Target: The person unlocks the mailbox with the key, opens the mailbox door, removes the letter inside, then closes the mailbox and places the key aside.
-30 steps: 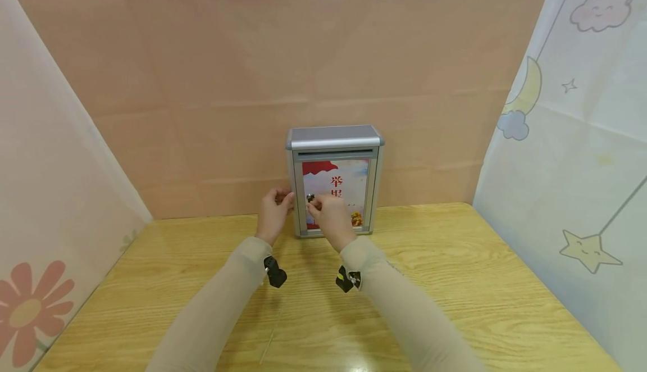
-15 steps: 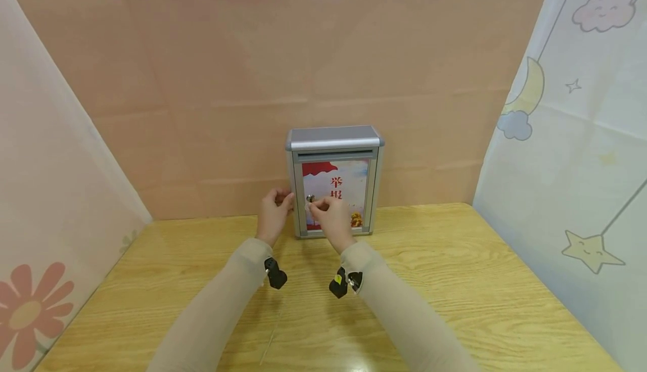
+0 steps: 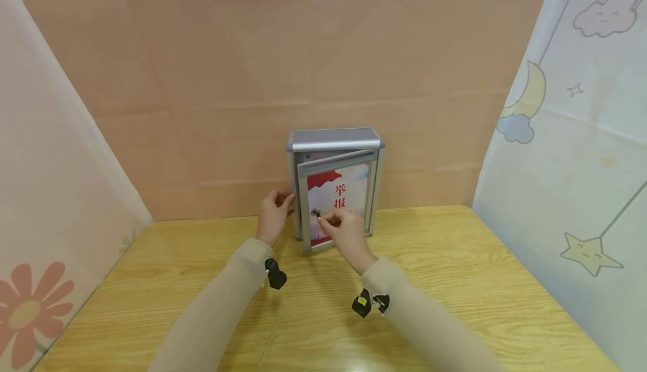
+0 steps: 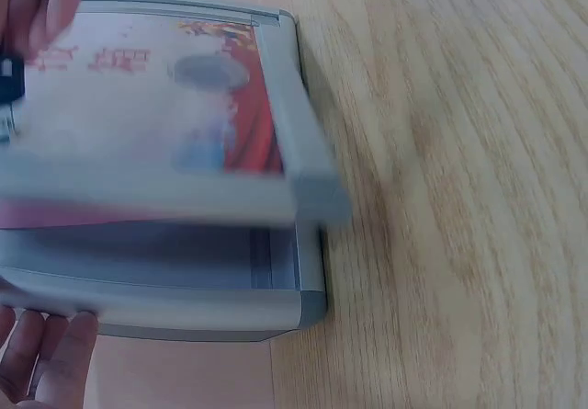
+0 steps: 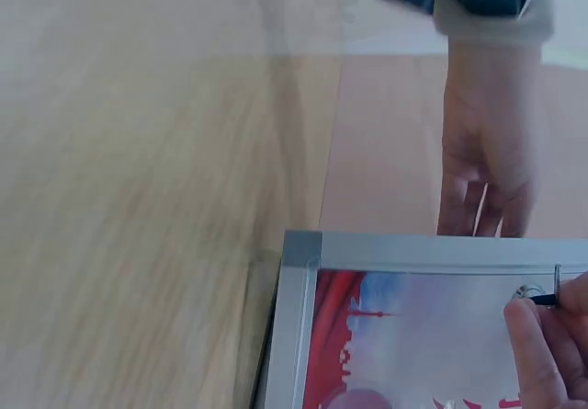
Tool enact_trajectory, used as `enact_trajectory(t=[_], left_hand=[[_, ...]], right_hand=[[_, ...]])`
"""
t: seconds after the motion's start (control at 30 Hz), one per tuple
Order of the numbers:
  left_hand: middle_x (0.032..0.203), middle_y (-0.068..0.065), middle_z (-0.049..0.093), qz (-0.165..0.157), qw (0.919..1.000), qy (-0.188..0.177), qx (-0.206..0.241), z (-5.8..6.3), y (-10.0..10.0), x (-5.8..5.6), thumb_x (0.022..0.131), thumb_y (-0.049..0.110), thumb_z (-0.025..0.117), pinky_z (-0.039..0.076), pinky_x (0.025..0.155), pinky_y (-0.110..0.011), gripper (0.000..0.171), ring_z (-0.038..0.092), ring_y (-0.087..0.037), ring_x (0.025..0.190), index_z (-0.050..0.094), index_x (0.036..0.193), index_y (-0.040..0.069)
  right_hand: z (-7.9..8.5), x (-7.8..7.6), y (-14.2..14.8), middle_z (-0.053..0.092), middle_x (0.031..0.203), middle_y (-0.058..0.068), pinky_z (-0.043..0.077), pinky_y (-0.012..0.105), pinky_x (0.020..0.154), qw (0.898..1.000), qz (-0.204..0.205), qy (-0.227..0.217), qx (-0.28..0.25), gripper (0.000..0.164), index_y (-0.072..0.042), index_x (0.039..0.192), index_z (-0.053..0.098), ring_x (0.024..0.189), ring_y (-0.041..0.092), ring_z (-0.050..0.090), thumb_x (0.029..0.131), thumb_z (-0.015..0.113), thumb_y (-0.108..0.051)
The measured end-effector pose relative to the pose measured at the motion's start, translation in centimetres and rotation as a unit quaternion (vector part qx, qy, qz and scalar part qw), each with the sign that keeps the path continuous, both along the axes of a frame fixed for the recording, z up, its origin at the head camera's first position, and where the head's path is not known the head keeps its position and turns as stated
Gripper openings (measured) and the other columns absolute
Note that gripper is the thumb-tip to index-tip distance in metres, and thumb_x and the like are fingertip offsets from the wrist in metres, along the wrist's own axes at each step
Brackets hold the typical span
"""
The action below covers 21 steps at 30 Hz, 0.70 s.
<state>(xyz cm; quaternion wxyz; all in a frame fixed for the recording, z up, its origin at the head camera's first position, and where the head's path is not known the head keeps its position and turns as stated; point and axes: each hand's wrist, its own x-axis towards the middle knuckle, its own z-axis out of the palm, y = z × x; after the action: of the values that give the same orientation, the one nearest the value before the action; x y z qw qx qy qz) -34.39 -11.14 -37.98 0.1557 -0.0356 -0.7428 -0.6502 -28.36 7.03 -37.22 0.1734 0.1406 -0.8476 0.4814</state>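
A silver metal letter box [image 3: 333, 137] stands upright against the back cloth. Its front door [image 3: 352, 185], with a red-and-white printed poster, is swung partly out from the left edge. My right hand [image 3: 347, 232] pinches a key with a black head [image 5: 544, 300] at the lock on the door's left side. A thin metal ring [image 5: 557, 280] hangs by the key. With its fingertips [image 4: 84, 324], my left hand [image 3: 273, 217] touches the box's left side wall. Through the gap, the left wrist view shows part of the grey interior [image 4: 165, 255].
The box stands on a wood-grain table [image 3: 445, 282]. A thin pale stick [image 3: 268, 345] lies near the front. Printed cloths rise at the left [image 3: 55, 153] and right [image 3: 571, 164], with a peach cloth [image 3: 212, 80] behind.
The door was flush with the box and now stands ajar, its left edge pulled forward. My right hand has moved towards me and slightly right with the key. My left hand stays put.
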Motion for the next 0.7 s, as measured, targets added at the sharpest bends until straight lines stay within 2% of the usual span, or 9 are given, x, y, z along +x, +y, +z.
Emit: enact_trajectory(t=[0.2, 0.27, 0.37, 0.53, 0.7], left_hand=[[0.096, -0.015, 0.061, 0.002, 1.0000, -0.003, 0.001, 0.2, 0.1, 0.2, 0.096, 0.014, 0.061, 0.058, 0.083, -0.040, 0.022, 0.063, -0.025, 0.088, 0.061, 0.109, -0.003], [0.098, -0.016, 0.061, -0.001, 1.0000, -0.003, 0.005, 0.3, 0.1, 0.3, 0.096, 0.014, 0.062, 0.058, 0.084, -0.040, 0.023, 0.063, -0.024, 0.088, 0.061, 0.110, -0.003], [0.100, -0.016, 0.062, -0.006, 1.0000, -0.005, 0.005, 0.4, 0.1, 0.3, 0.096, 0.015, 0.061, 0.058, 0.085, -0.040, 0.023, 0.063, -0.025, 0.089, 0.061, 0.111, -0.003], [0.102, -0.016, 0.061, -0.008, 1.0000, -0.001, -0.002, 0.2, 0.0, 0.2, 0.096, 0.017, 0.061, 0.058, 0.084, -0.040, 0.024, 0.063, -0.026, 0.091, 0.061, 0.112, -0.002], [0.104, -0.018, 0.061, -0.009, 1.0000, 0.001, 0.000, 0.2, -0.1, 0.2, 0.096, 0.019, 0.061, 0.057, 0.085, -0.041, 0.026, 0.062, -0.030, 0.094, 0.061, 0.111, -0.001]], right_hand=[[-0.1, 2.8, 3.1, 0.069, 0.078, 0.004, 0.055, 0.019, 0.061, 0.999, 0.040, 0.017, 0.006, 0.006, -0.008, 0.087, 0.067, 0.070, 0.013, 0.065, 0.090, 0.069, -0.013], [-0.2, 3.6, 4.3, 0.068, 0.081, 0.007, 0.057, 0.020, 0.062, 0.998, 0.060, 0.003, -0.008, 0.005, -0.007, 0.089, 0.065, 0.072, 0.015, 0.065, 0.091, 0.067, -0.011], [-0.3, 4.5, 6.5, 0.067, 0.083, 0.007, 0.057, 0.021, 0.061, 0.997, 0.071, -0.002, 0.002, 0.004, -0.007, 0.092, 0.064, 0.070, 0.015, 0.064, 0.092, 0.066, -0.011], [-0.7, 5.2, 10.8, 0.068, 0.085, 0.004, 0.054, 0.023, 0.059, 0.995, 0.084, 0.022, 0.049, 0.005, -0.012, 0.096, 0.065, 0.069, 0.010, 0.062, 0.094, 0.064, -0.016], [-0.8, 5.2, 14.8, 0.066, 0.090, 0.003, 0.055, 0.025, 0.063, 0.993, 0.110, 0.005, 0.038, 0.006, -0.013, 0.101, 0.065, 0.071, 0.010, 0.061, 0.096, 0.061, -0.015]])
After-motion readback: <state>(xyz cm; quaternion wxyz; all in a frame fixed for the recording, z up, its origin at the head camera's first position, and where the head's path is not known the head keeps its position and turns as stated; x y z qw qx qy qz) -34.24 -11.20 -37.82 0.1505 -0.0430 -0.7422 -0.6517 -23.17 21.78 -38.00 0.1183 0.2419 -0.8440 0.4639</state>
